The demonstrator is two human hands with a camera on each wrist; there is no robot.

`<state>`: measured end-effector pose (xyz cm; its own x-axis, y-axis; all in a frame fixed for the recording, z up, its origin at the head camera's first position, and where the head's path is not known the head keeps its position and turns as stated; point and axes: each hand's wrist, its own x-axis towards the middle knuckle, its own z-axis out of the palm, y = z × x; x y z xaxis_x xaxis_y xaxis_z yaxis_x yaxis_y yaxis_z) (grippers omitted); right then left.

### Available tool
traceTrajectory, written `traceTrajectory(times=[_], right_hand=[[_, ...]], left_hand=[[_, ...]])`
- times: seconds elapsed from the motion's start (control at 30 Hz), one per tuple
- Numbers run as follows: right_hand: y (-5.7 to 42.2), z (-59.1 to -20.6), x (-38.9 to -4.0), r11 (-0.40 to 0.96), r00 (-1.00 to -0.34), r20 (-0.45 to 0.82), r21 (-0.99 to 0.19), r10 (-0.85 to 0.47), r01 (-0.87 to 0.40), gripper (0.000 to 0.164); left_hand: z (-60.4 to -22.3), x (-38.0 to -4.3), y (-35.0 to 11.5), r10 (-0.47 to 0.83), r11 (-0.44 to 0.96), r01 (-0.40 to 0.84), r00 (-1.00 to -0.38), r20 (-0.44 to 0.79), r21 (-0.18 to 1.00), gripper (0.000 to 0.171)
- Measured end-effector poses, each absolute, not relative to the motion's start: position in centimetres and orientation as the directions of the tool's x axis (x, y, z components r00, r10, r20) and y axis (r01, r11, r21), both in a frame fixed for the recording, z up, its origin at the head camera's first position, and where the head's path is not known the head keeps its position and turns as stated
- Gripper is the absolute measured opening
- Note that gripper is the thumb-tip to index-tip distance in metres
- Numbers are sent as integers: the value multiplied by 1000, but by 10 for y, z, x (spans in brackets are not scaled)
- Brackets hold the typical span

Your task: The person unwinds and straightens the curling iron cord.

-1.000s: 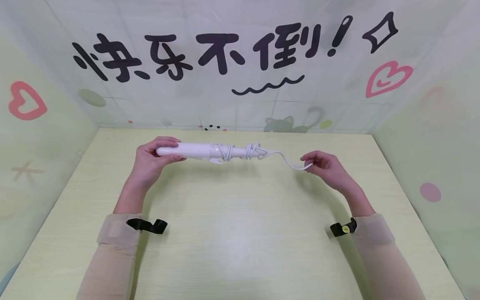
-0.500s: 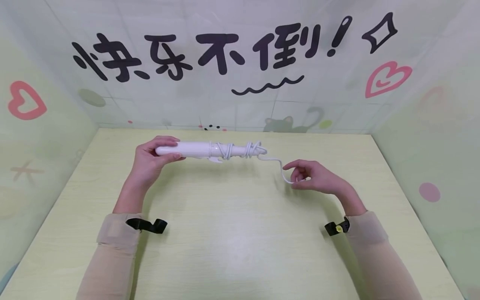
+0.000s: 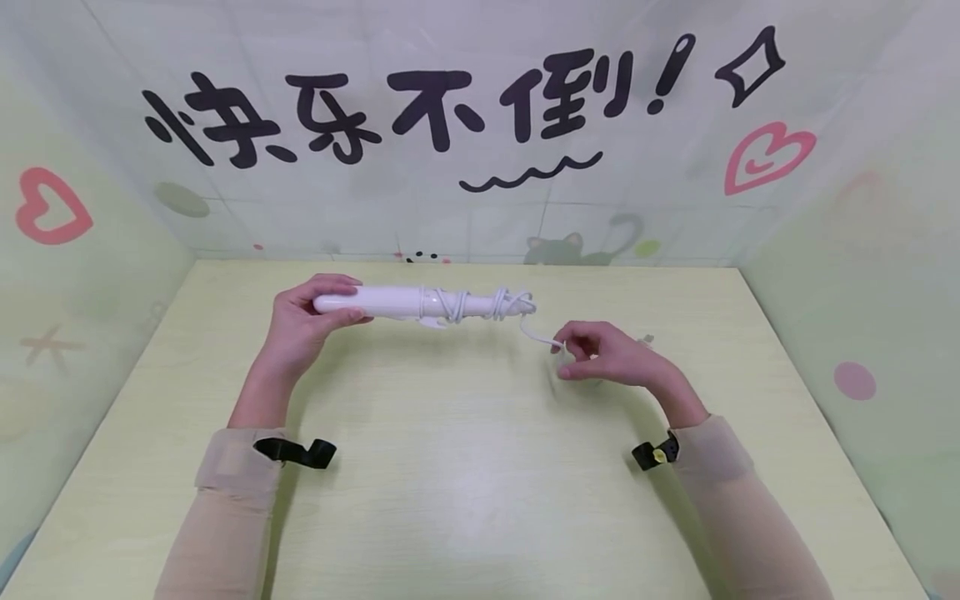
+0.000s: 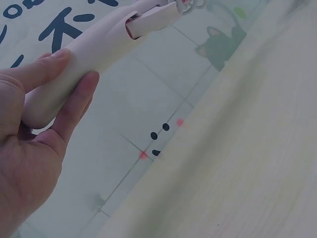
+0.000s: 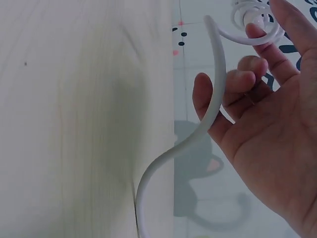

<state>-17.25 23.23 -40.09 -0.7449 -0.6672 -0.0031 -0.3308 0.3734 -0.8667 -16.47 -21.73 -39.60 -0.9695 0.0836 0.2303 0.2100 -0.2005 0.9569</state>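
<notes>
A white curling iron [image 3: 390, 302] is held level above the table, its narrow right part wound with several turns of its white cord [image 3: 453, 306]. My left hand [image 3: 300, 325] grips the thick left end between thumb and fingers, as the left wrist view also shows. From the right tip, a free length of the cord [image 3: 538, 337] runs to my right hand [image 3: 607, 354]. Its fingers are loosely curled about the cord [image 5: 216, 74], which hangs on past them in the right wrist view. Part of the cord is hidden behind the right hand in the head view.
The pale wooden table [image 3: 457, 483] lies beneath both hands. A printed backdrop [image 3: 420, 200] rises along its back edge, with side panels [image 3: 862, 317] left and right. Each wrist carries a black camera mount [image 3: 296, 452].
My right hand has moved left and somewhat toward me, drawing nearer the iron's tip, and the free cord now hangs in a shorter bend. The left hand and the curling iron stay nearly still.
</notes>
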Motion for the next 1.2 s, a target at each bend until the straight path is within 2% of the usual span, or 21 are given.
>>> traceTrajectory(times=[0.1, 0.13, 0.23, 0.33, 0.6, 1.2], right_hand=[[229, -402, -172, 325, -749, 60, -876, -660, -356, 4], [228, -403, -172, 300, -753, 78, -886, -654, -353, 5], [224, -401, -171, 252, -783, 90, -919, -616, -303, 23], [221, -399, -170, 272, -826, 58, -929, -561, -249, 31], [223, -400, -168, 424, -901, 10, -880, -435, -214, 20], [241, -415, -178, 547, -946, 5, -815, -325, -192, 19]], left_hand=[[-396, -164, -217, 83, -202, 208, -970, 228, 957, 30], [-397, -164, -218, 80, -208, 207, -971, 227, 956, 30], [-397, -164, -221, 60, -233, 206, -972, 225, 951, 30], [-396, -162, -224, 43, -254, 203, -975, 220, 946, 30], [-395, -162, -230, 35, -279, 210, -973, 228, 937, 31], [-399, -162, -239, 25, -343, 250, -961, 275, 905, 32]])
